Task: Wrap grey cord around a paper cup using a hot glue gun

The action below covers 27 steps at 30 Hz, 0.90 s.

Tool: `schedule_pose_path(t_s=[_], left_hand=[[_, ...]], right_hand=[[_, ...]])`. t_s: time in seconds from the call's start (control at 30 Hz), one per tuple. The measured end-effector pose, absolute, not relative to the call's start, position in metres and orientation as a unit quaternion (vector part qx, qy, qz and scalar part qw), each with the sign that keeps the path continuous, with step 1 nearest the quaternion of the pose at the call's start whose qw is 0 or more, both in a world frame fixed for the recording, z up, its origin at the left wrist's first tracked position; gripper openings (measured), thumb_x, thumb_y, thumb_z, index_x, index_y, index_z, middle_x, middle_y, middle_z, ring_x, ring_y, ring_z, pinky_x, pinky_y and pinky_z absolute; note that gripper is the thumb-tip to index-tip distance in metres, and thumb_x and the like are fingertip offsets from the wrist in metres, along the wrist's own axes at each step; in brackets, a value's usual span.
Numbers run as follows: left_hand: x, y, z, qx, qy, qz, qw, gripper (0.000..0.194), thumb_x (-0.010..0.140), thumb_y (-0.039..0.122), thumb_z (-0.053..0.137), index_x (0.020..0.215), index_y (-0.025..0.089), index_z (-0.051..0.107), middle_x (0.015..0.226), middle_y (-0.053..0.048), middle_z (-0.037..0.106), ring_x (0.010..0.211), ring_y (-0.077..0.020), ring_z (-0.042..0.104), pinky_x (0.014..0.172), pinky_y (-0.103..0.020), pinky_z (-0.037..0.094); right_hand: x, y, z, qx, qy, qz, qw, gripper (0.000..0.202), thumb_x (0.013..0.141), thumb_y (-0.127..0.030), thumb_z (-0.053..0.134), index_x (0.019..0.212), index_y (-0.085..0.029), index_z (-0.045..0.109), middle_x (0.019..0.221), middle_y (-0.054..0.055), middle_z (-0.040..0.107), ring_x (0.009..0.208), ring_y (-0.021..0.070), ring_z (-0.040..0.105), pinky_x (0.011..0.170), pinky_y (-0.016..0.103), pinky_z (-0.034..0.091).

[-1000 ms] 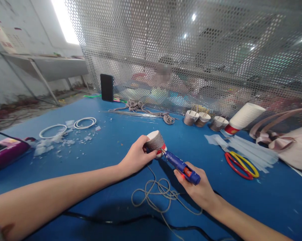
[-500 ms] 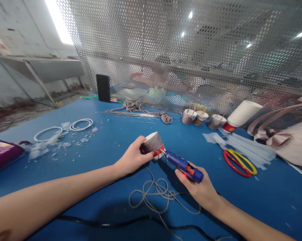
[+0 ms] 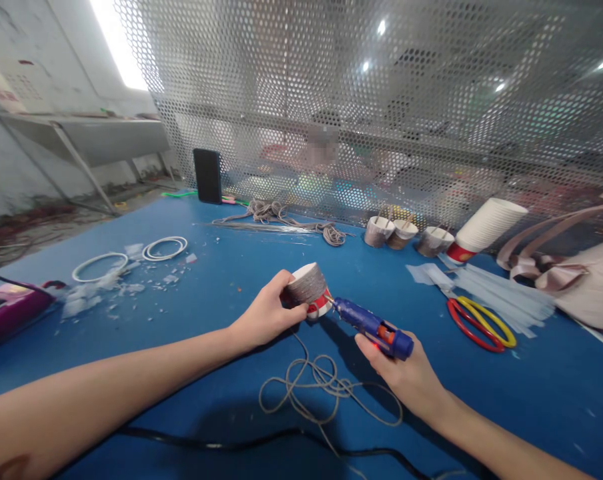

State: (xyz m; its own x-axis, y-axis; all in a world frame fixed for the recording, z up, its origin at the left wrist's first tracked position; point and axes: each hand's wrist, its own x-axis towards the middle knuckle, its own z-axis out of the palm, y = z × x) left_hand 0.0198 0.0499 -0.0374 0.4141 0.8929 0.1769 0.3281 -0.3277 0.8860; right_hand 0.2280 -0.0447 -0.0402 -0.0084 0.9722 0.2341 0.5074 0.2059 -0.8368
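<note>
Head view: behind the held cup a perforated metal panel [image 3: 281, 80] is seen, and beneath the cup a blue worktop [image 3: 221, 293] is spread. Far to the cup's right, a slanted stack of paper cups [image 3: 489, 227] and scissors [image 3: 451, 304] are laid. At the cup's left side, the left hand [image 3: 269, 310] is curled partly closed around the wall, its thumb pressed low near the base; to the cup's right, the right hand [image 3: 414, 380] is closed about a blue glue gun [image 3: 361, 319]. Whether the trigger is being squeezed cannot be told. The cup [image 3: 309, 287] itself is held tilted, mouth up and leaning from the gun; its upper wall is covered in grey cord, while a red-and-white band [image 3: 321, 303] is left bare below. Nearer than the cup, loose cord [image 3: 317, 423] is looped. At the cup's lower right, the nozzle [image 3: 330, 300] is brought to the bare band, though contact cannot be confirmed. Glue application seems to be the step in hand; a steady nozzle at the cord's edge, clear of the left thumb, is judged to be called for.
</note>
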Motion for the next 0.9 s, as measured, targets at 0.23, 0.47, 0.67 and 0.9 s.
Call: schedule_pose_path(t_s=[0.23,0.47,0.67,0.9], left_hand=[[0.0188,0.0502,-0.0370,0.731,0.398,0.350,0.429,0.016,0.071,0.026,0.057,0.081,0.019,0.047,0.077,0.001,0.054,0.073,-0.0146,0.053,0.069,-0.030,0.044],[0.0182,0.0496,-0.0356,0.720,0.387,0.356,0.452,0.019,0.069,0.025,0.059,0.081,0.019,0.046,0.077,0.002,0.054,0.075,-0.0148,0.054,0.072,-0.029,0.046],[0.0177,0.0492,-0.0342,0.720,0.377,0.358,0.460,0.017,0.070,0.024,0.058,0.080,0.019,0.046,0.072,0.004,0.051,0.068,-0.0116,0.051,0.066,-0.026,0.044],[0.0174,0.0493,-0.0339,0.711,0.375,0.356,0.476,0.020,0.068,0.025,0.061,0.081,0.019,0.047,0.075,0.002,0.054,0.072,-0.0134,0.054,0.070,-0.028,0.047]], right_hand=[[0.2287,-0.0461,-0.0376,-0.571,-0.643,0.302,0.412,0.034,0.083,-0.042,0.056,0.060,-0.021,0.043,0.050,-0.005,0.038,0.044,0.0088,0.036,0.040,0.021,0.032],[0.2319,-0.0443,-0.0382,-0.574,-0.598,0.361,0.428,0.033,0.081,-0.042,0.058,0.061,-0.021,0.042,0.048,-0.007,0.031,0.043,0.0083,0.033,0.038,0.021,0.032],[0.2303,-0.0482,-0.0347,-0.567,-0.605,0.368,0.420,0.033,0.082,-0.042,0.058,0.062,-0.021,0.042,0.049,-0.007,0.033,0.044,0.0080,0.032,0.038,0.021,0.029],[0.2339,-0.0457,-0.0334,-0.600,-0.578,0.384,0.399,0.043,0.083,-0.049,0.052,0.054,-0.021,0.038,0.045,-0.006,0.036,0.042,0.0083,0.034,0.040,0.023,0.031]])
